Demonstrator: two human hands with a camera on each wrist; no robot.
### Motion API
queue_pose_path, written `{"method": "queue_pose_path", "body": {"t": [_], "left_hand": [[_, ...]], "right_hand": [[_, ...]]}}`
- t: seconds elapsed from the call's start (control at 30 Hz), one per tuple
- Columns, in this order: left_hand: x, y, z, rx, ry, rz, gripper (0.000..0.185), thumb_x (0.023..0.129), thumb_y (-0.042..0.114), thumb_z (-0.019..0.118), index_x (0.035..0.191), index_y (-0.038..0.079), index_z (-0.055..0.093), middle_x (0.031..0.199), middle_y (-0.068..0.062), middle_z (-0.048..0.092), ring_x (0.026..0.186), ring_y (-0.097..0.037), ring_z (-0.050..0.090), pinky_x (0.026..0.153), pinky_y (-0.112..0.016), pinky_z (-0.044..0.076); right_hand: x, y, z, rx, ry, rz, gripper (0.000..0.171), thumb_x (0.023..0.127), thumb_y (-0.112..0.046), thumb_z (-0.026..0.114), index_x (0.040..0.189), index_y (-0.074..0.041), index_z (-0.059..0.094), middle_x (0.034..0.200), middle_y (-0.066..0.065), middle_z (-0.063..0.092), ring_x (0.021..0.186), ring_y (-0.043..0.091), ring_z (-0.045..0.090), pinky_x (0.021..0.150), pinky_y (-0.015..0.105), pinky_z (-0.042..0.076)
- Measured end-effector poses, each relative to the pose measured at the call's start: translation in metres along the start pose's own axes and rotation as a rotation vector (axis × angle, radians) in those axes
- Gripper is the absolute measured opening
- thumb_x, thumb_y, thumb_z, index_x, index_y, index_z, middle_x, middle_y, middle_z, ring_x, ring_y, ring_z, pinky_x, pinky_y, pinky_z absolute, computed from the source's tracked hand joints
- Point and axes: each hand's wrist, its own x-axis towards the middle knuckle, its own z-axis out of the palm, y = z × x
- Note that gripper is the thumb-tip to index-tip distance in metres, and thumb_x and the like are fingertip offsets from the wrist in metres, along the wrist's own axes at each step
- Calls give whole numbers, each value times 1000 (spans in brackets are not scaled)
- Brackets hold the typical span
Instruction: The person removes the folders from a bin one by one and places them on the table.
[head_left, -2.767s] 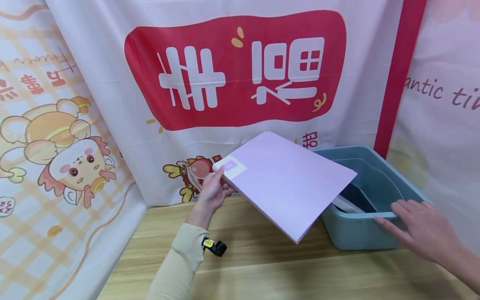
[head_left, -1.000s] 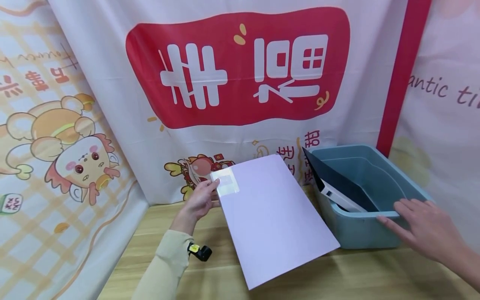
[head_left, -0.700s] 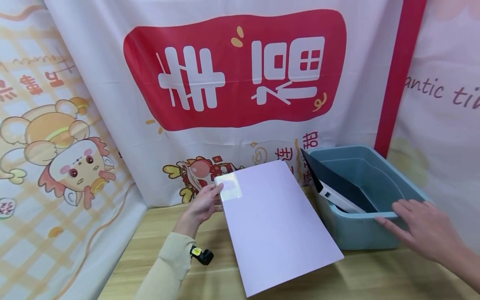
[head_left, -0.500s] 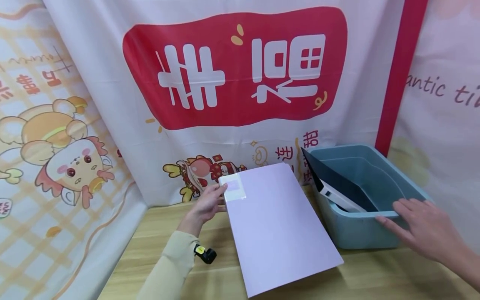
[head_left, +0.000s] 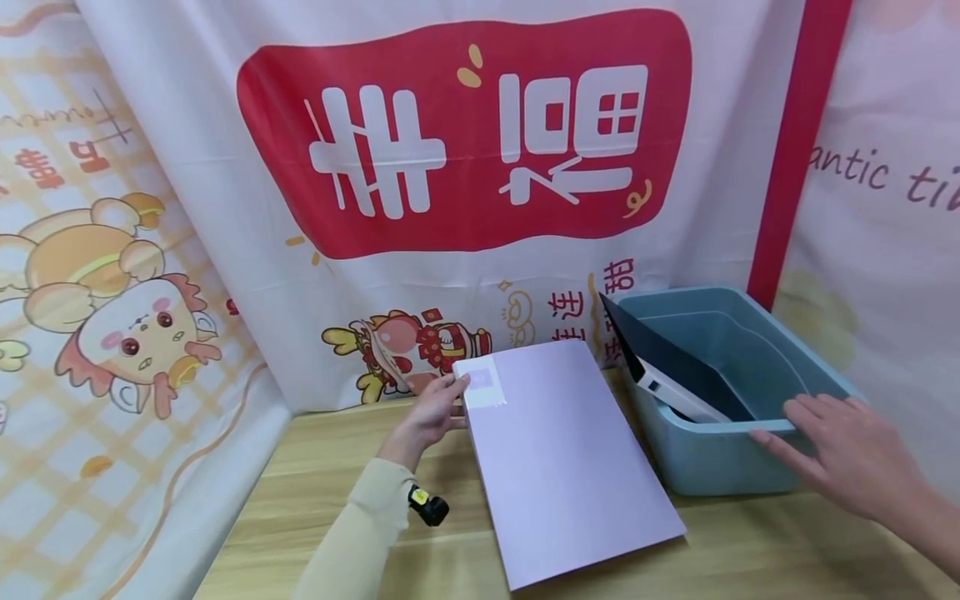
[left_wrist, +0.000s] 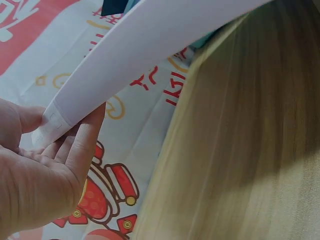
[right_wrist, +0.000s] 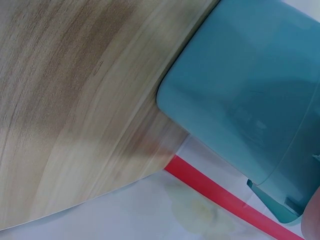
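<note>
Lilac folder [head_left: 562, 458], left hand [head_left: 435, 412] pinching corner

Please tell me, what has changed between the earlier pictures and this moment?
The left hand has carried the lilac folder from above the blue bin leftward and down; its near edge now looks to lie on the wooden table, while the hand keeps holding the labelled corner. With the folder gone, a dark folder shows leaning in the bin. The right hand stays on the bin's front rim.
</note>
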Motion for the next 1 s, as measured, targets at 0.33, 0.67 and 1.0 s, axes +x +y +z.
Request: {"method": "queue_pose_path", "body": {"t": [0.33,0.67,1.0], "left_hand": [[15,-13,1,44,22,-50,44,110,32,49,142,3,51,124,-18,60,92,-29,67,76,-38,61],[30,-26,12,79,69,-80,38,109,31,50,133,2,56,112,-16,66,88,-28,70,84,-46,60],[37,-33,25,153,112,-74,44,111,31,43,144,2,50,109,-17,70,85,-22,69,82,-45,60]], "right_hand": [[1,0,0,-12,16,-19,42,86,-55,74,78,-19,55,70,-4,48,63,15,42,56,34,40],[-1,-2,-1,-7,9,-6,41,87,-55,73,78,-19,54,71,-4,48,63,15,43,57,35,41],[0,-2,-1,-4,-10,14,41,87,-57,72,78,-21,55,70,-5,48,63,14,43,58,34,43]]}}
